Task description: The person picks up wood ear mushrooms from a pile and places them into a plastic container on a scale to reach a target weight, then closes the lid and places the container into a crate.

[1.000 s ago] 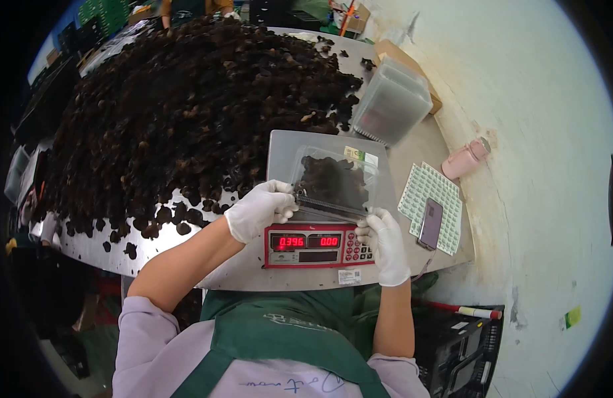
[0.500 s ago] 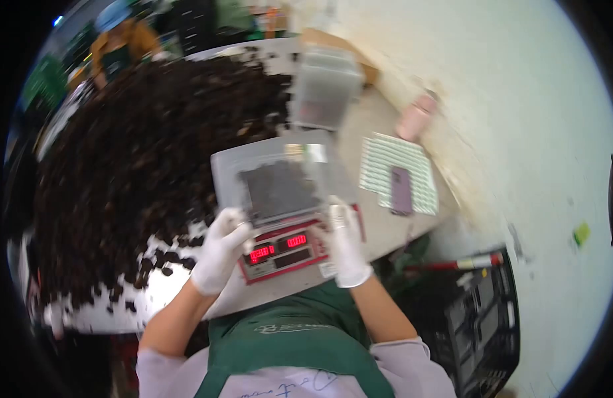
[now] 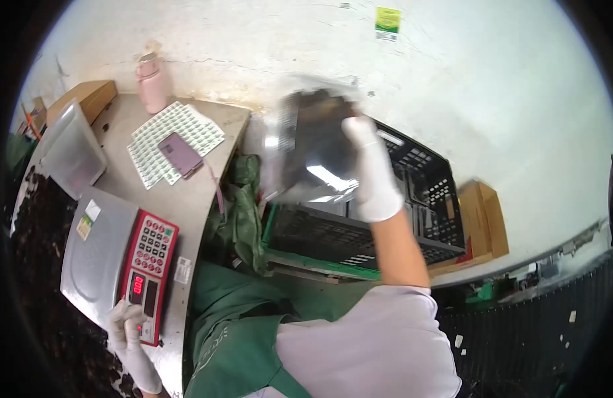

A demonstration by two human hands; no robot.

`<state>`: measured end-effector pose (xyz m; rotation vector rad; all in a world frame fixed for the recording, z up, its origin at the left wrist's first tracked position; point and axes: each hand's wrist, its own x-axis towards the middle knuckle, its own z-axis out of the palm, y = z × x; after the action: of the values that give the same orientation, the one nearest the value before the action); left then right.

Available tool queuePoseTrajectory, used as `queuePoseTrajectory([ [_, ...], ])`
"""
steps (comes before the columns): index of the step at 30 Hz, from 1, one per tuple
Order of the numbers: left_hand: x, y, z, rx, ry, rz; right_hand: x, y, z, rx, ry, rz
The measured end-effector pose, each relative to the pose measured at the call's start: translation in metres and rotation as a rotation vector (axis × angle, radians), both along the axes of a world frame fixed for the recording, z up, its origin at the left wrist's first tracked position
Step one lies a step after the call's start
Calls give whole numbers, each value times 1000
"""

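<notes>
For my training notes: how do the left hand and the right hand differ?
The right hand holds the clear container; the left hand holds nothing visible. The right hand is over the black crate; the left hand is at the scale. Both wear white gloves.

wall (image 3: 479, 113) brightly lit | clear box (image 3: 313, 146) motion-blurred, white glare | edges black, fisheye-curved
</notes>
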<state>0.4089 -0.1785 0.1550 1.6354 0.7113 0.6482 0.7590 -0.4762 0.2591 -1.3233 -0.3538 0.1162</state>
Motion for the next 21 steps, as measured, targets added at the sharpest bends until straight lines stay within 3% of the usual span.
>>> queuePoseTrajectory([
  [2,0,0,-8,-146,-51,138,36,-78,5,-66,-7,-183],
  [4,-17,21,-30,-120,-3,102,93,-176,-25,-308,-171,-439],
  [6,-20,33,-43,-87,-6,119,131,-260,-57,-507,-145,-529],
  [8,-29,39,-51,-110,-33,127,132,-290,-65,-657,68,-640],
  [10,-21,25,-31,-81,17,117,132,-306,-96,-698,87,-528],
  [11,-15,14,-19,-111,18,168,151,-324,-127,-786,44,-413],
  [13,-16,20,-20,-94,20,163,166,-323,-149,-1056,116,-402],
  [15,-24,19,-22,-70,-99,161,180,-324,-169,-926,239,-493],
  [16,-29,20,-25,-88,-124,177,255,-395,-245,-1112,166,-534],
  [17,-35,20,-26,-96,-118,213,204,-316,-169,-1645,245,-624],
  [18,-39,21,-27,-104,-111,236,186,-277,-142,-1736,175,-750],
  [19,-47,24,-35,-101,-96,270,197,-265,-133,-1737,169,-734],
  [21,-57,25,-39,-104,-92,334,229,-254,-113,-1348,-274,-717],
])
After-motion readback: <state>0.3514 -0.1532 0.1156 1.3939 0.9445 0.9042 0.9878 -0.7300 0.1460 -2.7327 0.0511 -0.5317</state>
